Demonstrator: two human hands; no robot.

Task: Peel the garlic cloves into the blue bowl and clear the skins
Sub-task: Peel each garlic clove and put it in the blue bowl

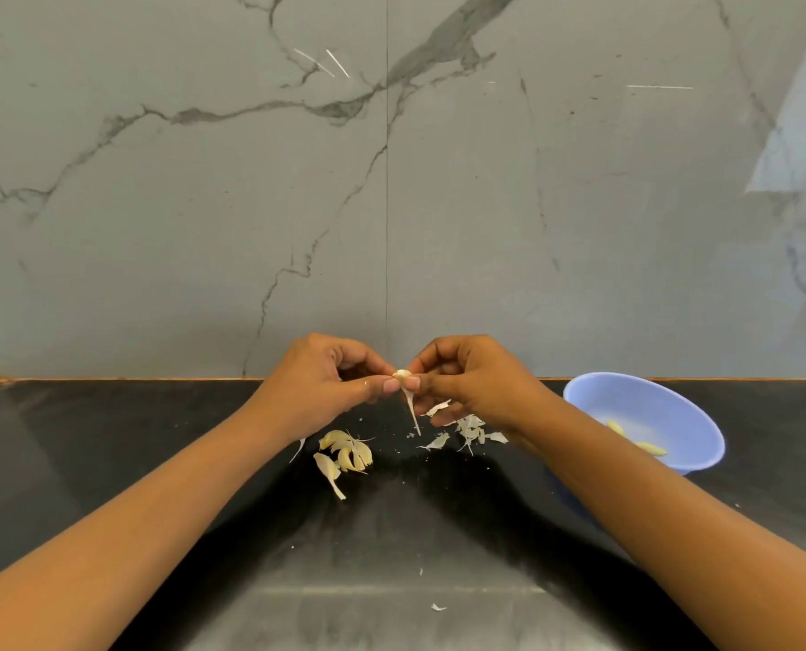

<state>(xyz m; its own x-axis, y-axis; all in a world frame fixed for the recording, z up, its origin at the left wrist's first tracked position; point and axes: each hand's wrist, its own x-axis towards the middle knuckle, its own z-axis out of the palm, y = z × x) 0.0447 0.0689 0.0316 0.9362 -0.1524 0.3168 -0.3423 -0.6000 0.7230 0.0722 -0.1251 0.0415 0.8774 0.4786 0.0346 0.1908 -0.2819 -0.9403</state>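
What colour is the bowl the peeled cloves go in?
Light blue: the blue bowl, seen in the head view, right of the hands.

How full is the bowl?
Nearly empty: the bowl shows just two peeled cloves on its floor. The rest of the visible inside is bare.

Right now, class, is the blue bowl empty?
No, the blue bowl holds at least two peeled cloves lying inside it.
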